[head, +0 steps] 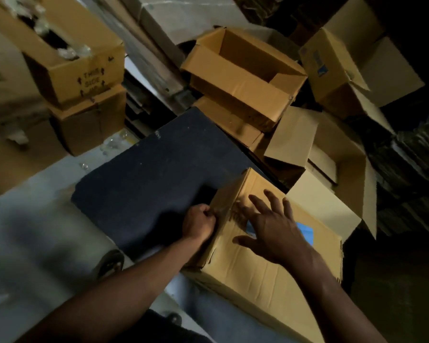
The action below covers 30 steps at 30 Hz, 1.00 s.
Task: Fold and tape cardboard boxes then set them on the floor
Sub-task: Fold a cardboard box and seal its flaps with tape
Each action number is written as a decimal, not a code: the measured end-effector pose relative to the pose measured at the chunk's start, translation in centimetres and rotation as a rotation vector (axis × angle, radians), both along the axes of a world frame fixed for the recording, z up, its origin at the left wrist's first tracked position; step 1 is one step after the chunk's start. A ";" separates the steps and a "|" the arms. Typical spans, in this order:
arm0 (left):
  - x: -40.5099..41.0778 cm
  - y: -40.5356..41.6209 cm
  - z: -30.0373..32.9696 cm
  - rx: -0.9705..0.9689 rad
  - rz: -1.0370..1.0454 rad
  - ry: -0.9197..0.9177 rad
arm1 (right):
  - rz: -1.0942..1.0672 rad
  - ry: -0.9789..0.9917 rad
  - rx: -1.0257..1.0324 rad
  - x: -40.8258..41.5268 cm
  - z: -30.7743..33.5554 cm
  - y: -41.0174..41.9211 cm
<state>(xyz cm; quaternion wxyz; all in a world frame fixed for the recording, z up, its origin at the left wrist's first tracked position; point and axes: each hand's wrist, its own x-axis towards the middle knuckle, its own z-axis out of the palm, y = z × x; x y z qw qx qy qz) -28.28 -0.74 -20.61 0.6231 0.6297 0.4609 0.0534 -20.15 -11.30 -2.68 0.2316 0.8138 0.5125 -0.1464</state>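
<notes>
- The bench (35, 219) fills the lower left of the frame as a pale, blurred surface, with a dark mat (146, 179) laid over its middle; the mat runs up toward the centre of the picture.
- The box in hand (270, 273) lies at lower centre-right, one corner on the mat, its broad top face shut and turned toward the camera. A blue label (306, 231) shows on that face, partly hidden by the right hand.
- Finished or half-made boxes crowd the upper right: an open box (240, 78) at top centre with its flaps up, and another box (342, 68) tipped over beside it. I judge this pile to be where folded ones go.
- At upper left stands a printed box (84, 78) with wrapping spilling out, stacked on a second one.
- The right hand (275, 226) is spread wide, fingers straight, flat on or just over the top face.
- The left hand (200, 225) is curled tight at the box's near-left edge, seemingly pinching a strip of clear tape (223, 210) against the cardboard; the glint there is faint, so I am not certain.
- A tape roll (109, 263) lies on the bench at lower left, apart from both hands.
- The step looks like taping the seam. Next calls for smoothing the strip down along the edge with the flat hand while the pinch holds it taut.
</notes>
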 end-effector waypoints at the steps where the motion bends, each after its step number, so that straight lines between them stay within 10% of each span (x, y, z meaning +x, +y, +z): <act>1: 0.3 -0.1 0.1 -0.017 -0.026 0.023 | 0.012 0.008 -0.018 -0.3 -0.7 0.3; 8: -1.7 0.4 -3.1 -0.101 -0.174 0.219 | -0.110 0.164 0.042 0.6 -1.6 0.7; 12: -2.6 0.1 -0.3 -0.098 0.074 -0.288 | -0.126 0.220 0.082 1.3 -1.3 0.1; 15: -2.1 -1.6 2.7 -0.319 -0.123 -0.521 | -0.131 0.225 0.117 1.7 -1.0 -0.3; 20: -3.1 -1.6 1.1 -0.336 -0.459 -0.248 | -0.124 0.236 0.084 2.5 0.1 -1.8; 27: -2.7 -1.8 6.1 0.780 -0.716 -0.259 | -0.095 0.104 -0.021 4.9 2.1 -4.6; 30: -1.6 -2.2 5.9 0.963 -0.948 -0.057 | -0.117 0.088 -0.084 5.7 2.5 -5.6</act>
